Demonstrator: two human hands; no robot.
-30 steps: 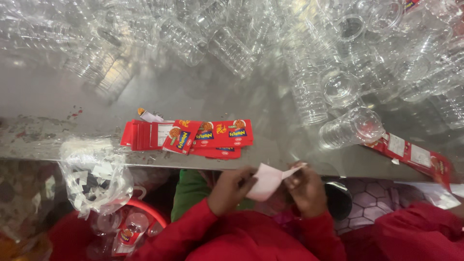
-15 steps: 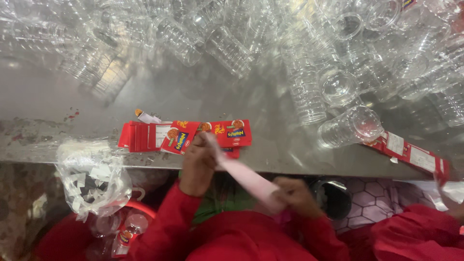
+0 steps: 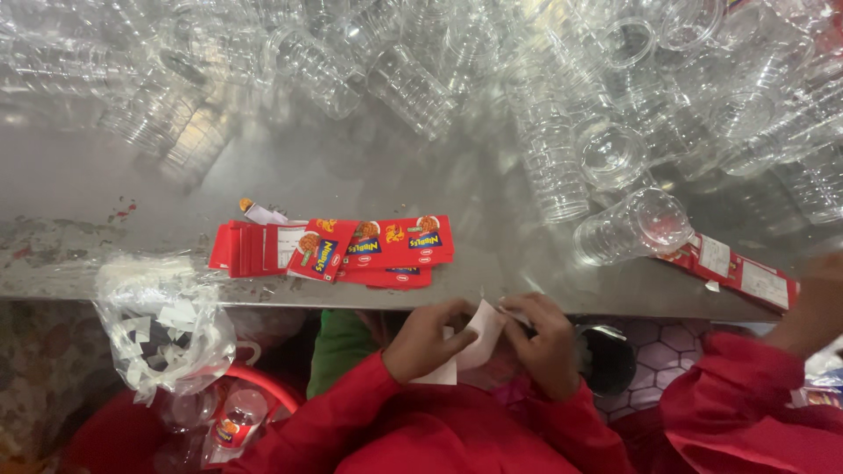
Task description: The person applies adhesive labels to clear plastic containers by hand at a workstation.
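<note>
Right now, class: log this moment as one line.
left hand: holds white strip | right hand: pinches strip | red labels: on table

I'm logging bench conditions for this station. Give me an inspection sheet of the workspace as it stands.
Surface: grey metal table, scuffed, red specks at its left.
Job's things: white backing strip held below the table edge; stack of red labels fanned near the edge.
Clutter: heap of clear plastic jars; clear bag of paper scraps hanging at left; more red labels at right.
Grippers: left hand and right hand both pinch the strip.
Cables: nothing seen.
Surroundings: red bucket below; another person's red sleeve at right.
</note>
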